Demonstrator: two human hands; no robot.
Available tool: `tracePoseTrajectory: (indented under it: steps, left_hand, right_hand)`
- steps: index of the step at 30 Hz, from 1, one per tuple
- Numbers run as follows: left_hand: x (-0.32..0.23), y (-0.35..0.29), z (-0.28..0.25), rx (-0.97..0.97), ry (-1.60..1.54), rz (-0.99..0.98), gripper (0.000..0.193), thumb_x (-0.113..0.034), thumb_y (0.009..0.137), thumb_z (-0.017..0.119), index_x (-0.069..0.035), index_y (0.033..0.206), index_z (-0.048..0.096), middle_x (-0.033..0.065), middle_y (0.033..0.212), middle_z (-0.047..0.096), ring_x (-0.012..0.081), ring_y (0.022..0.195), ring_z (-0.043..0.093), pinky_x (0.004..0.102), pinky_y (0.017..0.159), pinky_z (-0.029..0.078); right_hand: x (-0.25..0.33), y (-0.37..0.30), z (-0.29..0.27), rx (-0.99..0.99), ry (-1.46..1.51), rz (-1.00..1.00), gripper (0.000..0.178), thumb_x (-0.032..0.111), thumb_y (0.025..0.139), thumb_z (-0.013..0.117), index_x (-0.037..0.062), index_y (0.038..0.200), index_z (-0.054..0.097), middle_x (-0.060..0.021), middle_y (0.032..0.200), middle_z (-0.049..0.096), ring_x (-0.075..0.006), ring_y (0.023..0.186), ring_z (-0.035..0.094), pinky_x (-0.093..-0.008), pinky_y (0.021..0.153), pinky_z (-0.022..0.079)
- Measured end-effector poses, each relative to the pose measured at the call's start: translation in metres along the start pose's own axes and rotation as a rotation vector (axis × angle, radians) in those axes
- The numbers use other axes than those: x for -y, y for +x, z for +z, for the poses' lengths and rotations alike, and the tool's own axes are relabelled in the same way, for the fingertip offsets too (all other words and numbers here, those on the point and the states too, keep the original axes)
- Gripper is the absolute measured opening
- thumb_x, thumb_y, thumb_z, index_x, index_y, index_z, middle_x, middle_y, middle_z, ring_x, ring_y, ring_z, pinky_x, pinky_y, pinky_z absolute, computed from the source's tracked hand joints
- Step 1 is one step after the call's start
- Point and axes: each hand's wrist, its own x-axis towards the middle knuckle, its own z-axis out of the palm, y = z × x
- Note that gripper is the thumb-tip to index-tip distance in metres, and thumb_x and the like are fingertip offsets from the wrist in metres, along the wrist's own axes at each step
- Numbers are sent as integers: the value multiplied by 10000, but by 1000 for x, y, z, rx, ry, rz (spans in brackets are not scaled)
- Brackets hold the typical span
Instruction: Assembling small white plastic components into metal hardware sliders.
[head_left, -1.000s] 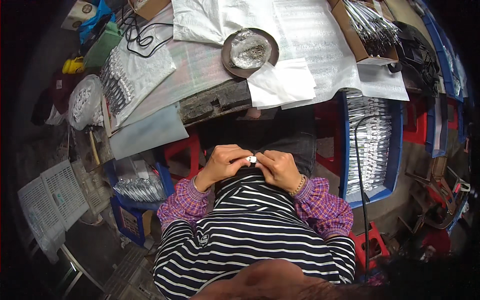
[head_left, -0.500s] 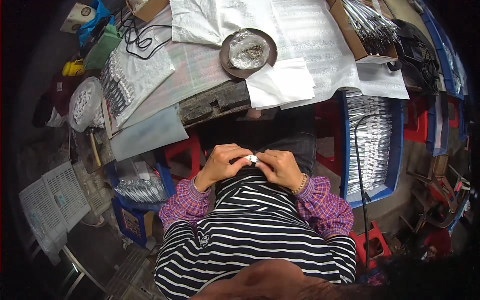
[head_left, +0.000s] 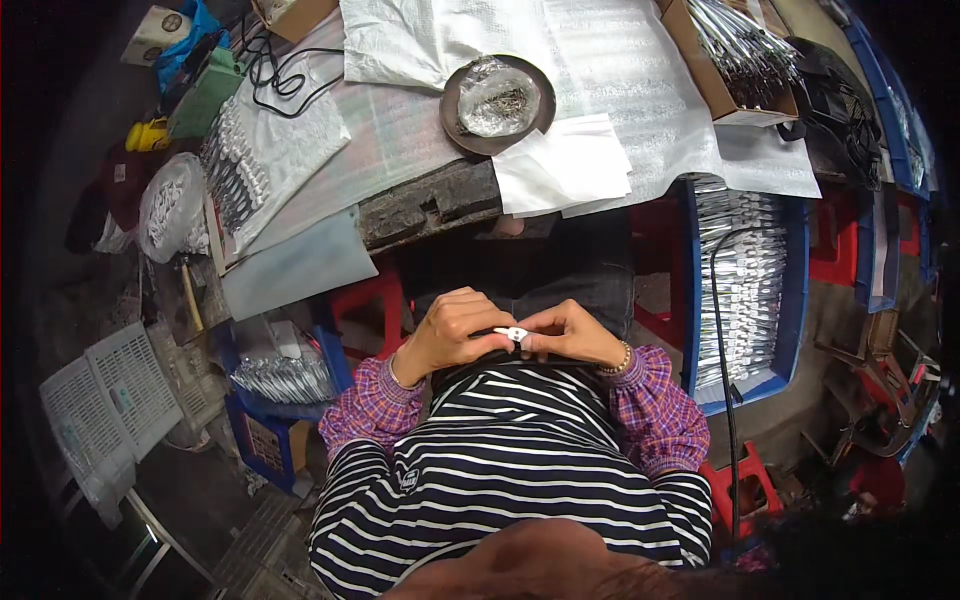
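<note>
A small white plastic piece with dark spots [head_left: 515, 334] is held up in front of my waist. My left hand [head_left: 458, 328] pinches its left end between thumb and fingers. From the other side, the thumb and fingertips of my right hand [head_left: 575, 335] close on its right end. What exactly the piece is cannot be made out at this size. Beyond my hands, on the table, a brown round dish [head_left: 452, 118] holds a clear plastic bag of tiny metal parts [head_left: 505, 105]. White paper sheets [head_left: 565, 165] lie beside the dish at the table's near edge.
To my right stands a blue crate [head_left: 797, 300] packed with rows of metal-and-white parts. A cardboard box [head_left: 700, 75] of thin metal rods sits at the table's far right. On the left are a bag of white pieces [head_left: 170, 210], a hammer [head_left: 190, 293] and a black cable [head_left: 290, 90].
My right hand has turned flatter and shifted slightly right and nearer to me. The white piece has moved a little nearer and right, and more of it shows between my fingers.
</note>
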Motion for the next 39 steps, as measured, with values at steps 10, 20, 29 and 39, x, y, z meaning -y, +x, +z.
tracePoseTrajectory:
  steps: [10,20,29,39]
  left_hand:
    - [7,-3,9,-11,-42,-11,190,-206,699,726,-37,755,662,65,632,600,218,572,576,319,559,435]
    - [5,-2,7,69,-101,-54,138,-163,706,723,-50,777,685,89,643,603,248,574,576,335,531,433]
    - [-4,19,9,98,-117,-38,131,-146,712,708,-38,781,685,87,647,628,220,557,592,294,526,445]
    - [-1,1,-4,35,-78,-93,167,-167,745,690,-39,852,683,110,755,657,260,677,635,335,608,497]
  right_hand:
    - [-2,7,5,-39,120,114,196,144,854,611,-35,897,675,-20,659,604,-52,575,518,-178,524,406]
    - [-10,7,4,-20,184,113,180,168,802,676,4,865,714,3,591,581,-48,518,495,-188,486,395]
    - [-8,-1,-3,-87,217,44,202,183,793,679,-13,834,709,-12,594,578,-60,504,488,-180,472,378]
    - [23,7,1,-18,-65,152,241,231,853,637,-2,882,691,-9,683,612,-61,607,541,-187,550,425]
